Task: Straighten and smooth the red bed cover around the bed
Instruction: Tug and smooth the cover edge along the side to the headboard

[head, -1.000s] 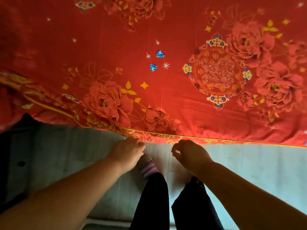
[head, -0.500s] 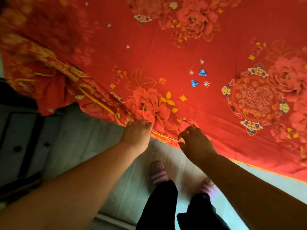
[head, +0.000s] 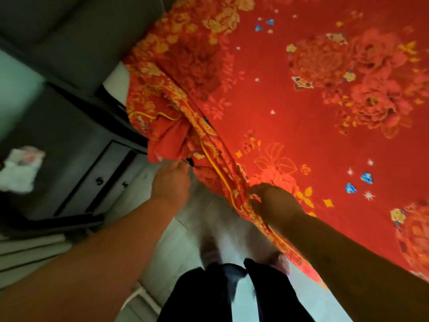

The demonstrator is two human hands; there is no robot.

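The red bed cover (head: pixel 290 108), printed with gold and pink flowers, is spread over the bed and fills the upper right. Its yellow-piped hem runs diagonally from the bunched, folded corner (head: pixel 167 135) down to the lower right. My left hand (head: pixel 171 182) is just below that bunched corner, with its fingertips curled onto the hanging hem. Further right along the hem, my right hand (head: pixel 274 201) is closed on the gathered edge by the yellow piping.
A dark bedside cabinet (head: pixel 92 173) with small drawer knobs stands left of the bed corner, with white crumpled material (head: pixel 21 168) on top. A grey padded headboard (head: pixel 81 31) is at the upper left. My legs in black trousers (head: pixel 209 293) stand on the pale floor (head: pixel 181 240).
The view has swung left toward the bed's corner. Both hands have moved left along the hem, and the left one now reaches the bunched corner by the cabinet.
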